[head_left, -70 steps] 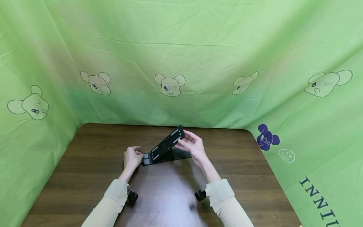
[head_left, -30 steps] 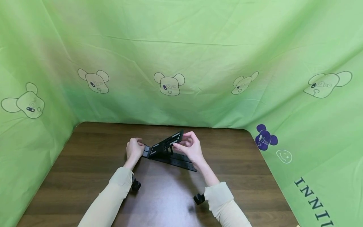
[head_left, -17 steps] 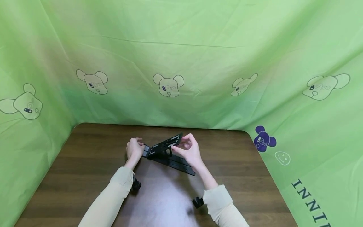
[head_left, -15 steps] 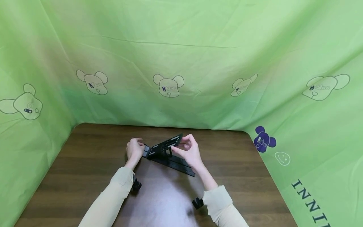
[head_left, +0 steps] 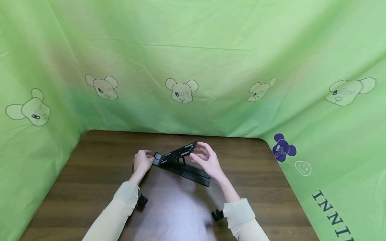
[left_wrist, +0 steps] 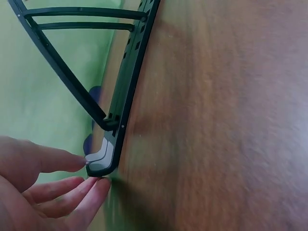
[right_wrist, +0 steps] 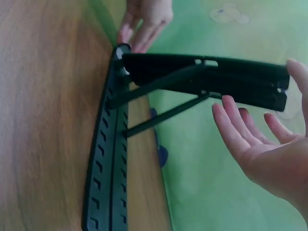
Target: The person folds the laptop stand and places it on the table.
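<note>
A black folding laptop stand (head_left: 178,154) is at the middle of the table, its upper plate tilted up to the right. In the right wrist view, two struts prop the plate (right_wrist: 240,84) above a long base (right_wrist: 101,163) with rows of slots. My left hand (head_left: 142,163) pinches the stand's left end, thumb side at the upturned grey lip (left_wrist: 102,156) and other fingertips under it. At the raised end, my right hand (head_left: 208,162) holds the plate lightly, thumb on one corner and fingertips at its underside. The base's right end (head_left: 203,180) points toward me.
The brown wooden table (head_left: 99,174) carries the stand. A green cloth (head_left: 181,60) with printed bear heads hangs behind it and along both sides. Black wrist cameras stick out inward from both cuffs, low over the table.
The plate has come down to a lower tilt. The base has swung its right end toward me, and the grey lip now curves upward. Both hands stay at the stand's two ends.
</note>
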Demonstrator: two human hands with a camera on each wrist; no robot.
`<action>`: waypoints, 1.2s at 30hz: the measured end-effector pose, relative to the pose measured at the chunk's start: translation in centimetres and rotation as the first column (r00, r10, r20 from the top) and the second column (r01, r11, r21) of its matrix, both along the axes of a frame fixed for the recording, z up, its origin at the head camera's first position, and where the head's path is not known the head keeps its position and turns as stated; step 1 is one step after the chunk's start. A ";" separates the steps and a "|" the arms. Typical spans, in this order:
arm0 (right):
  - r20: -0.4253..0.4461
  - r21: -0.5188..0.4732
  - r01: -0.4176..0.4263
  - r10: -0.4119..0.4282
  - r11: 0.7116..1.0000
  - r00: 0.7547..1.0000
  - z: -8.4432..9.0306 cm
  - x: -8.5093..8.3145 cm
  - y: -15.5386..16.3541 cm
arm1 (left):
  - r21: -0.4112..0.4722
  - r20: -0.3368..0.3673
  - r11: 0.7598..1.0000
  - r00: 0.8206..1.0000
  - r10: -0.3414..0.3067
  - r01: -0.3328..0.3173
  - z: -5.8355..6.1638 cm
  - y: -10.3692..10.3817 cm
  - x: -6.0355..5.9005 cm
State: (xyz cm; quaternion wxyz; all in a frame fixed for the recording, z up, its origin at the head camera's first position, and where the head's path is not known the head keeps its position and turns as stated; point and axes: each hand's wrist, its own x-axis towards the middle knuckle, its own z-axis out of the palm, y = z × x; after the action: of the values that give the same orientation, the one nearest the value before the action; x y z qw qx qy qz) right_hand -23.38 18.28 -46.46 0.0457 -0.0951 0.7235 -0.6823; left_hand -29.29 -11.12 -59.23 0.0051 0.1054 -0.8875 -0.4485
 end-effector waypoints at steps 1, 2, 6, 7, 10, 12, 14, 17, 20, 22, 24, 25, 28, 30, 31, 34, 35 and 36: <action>0.020 -0.009 -0.001 0.001 1.000 1.000 0.1 0.0 0.3 | -0.006 0.014 1.000 1.000 0.005 -0.005 -0.5 -0.1 -0.2; 0.034 -0.017 -0.004 0.004 1.000 0.999 0.2 0.0 0.5 | -0.005 0.012 1.000 1.000 -0.001 0.001 -0.7 -0.2 -0.1; 0.077 -0.035 -0.008 0.010 0.999 0.997 0.7 -0.1 0.9 | 0.023 0.004 1.000 1.000 -0.013 0.012 -1.1 -0.4 0.3; 0.083 -0.037 -0.013 0.016 0.999 0.996 0.7 -0.2 1.0 | 0.030 0.003 0.999 1.000 -0.013 0.013 -1.2 -0.5 0.4; 0.101 -0.055 -0.037 0.042 0.998 0.994 0.7 -0.4 0.8 | 0.041 0.000 0.999 1.000 0.001 -0.001 -1.0 -0.4 0.8; 0.104 -0.067 -0.041 0.048 0.997 0.993 0.6 -0.5 0.7 | 0.044 -0.012 0.999 1.000 0.010 -0.009 -0.6 -0.3 1.2; 0.103 -0.082 -0.043 0.052 0.996 0.993 0.6 -0.5 0.5 | 0.057 -0.029 0.998 0.999 0.022 -0.020 0.6 0.0 1.9; 0.099 -0.107 -0.036 0.047 0.994 0.994 0.7 -0.5 0.2 | 0.087 -0.056 0.996 0.998 0.032 -0.027 2.5 0.3 3.1; 0.100 -0.126 -0.020 0.033 0.992 0.994 0.9 -0.5 0.0 | 0.104 -0.053 0.994 0.998 0.041 -0.035 4.2 0.8 3.9; 0.106 -0.136 -0.006 0.020 0.991 0.994 1.0 -0.5 -0.1 | 0.106 -0.045 0.994 0.998 0.046 -0.041 4.6 1.0 4.0; 0.113 -0.147 0.009 0.007 0.989 0.994 1.2 -0.5 -0.2 | 0.106 -0.038 0.993 0.998 0.057 -0.052 4.8 1.1 3.9; 0.117 -0.154 0.016 0.002 0.988 0.993 1.3 -0.5 -0.3 | 0.104 -0.043 0.993 0.997 0.058 -0.053 4.7 1.1 3.9; 0.128 -0.165 0.030 -0.009 0.986 0.992 1.5 -0.5 -0.5 | 0.126 -0.052 0.989 0.995 0.080 -0.073 4.6 1.1 3.6; 0.135 -0.166 0.037 -0.015 0.985 0.991 1.5 -0.5 -0.5 | 0.132 -0.053 0.988 0.995 0.082 -0.074 4.6 1.1 3.5; 0.137 -0.164 0.041 -0.018 0.986 0.990 1.5 -0.5 -0.6 | 0.132 -0.055 0.989 0.996 0.077 -0.069 4.7 1.2 3.5; 0.138 -0.167 0.044 -0.021 0.985 0.990 1.4 -0.4 -0.6 | 0.132 -0.043 0.989 0.996 0.078 -0.072 4.9 1.3 3.6; 0.138 -0.167 0.043 -0.020 0.985 0.990 1.3 -0.3 -0.6 | 0.130 -0.040 0.989 0.996 0.080 -0.074 4.9 1.4 3.5; 0.137 -0.167 0.042 -0.019 0.985 0.990 1.3 -0.3 -0.6 | 0.127 -0.039 0.989 0.996 0.084 -0.078 4.9 1.5 3.5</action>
State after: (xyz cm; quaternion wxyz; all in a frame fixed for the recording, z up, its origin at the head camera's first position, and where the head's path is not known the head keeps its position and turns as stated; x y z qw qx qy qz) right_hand -23.67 17.67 -45.21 0.0758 -0.0411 0.6596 -0.7467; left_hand -25.79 -9.67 -54.32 0.0365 0.1314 -0.8523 -0.5050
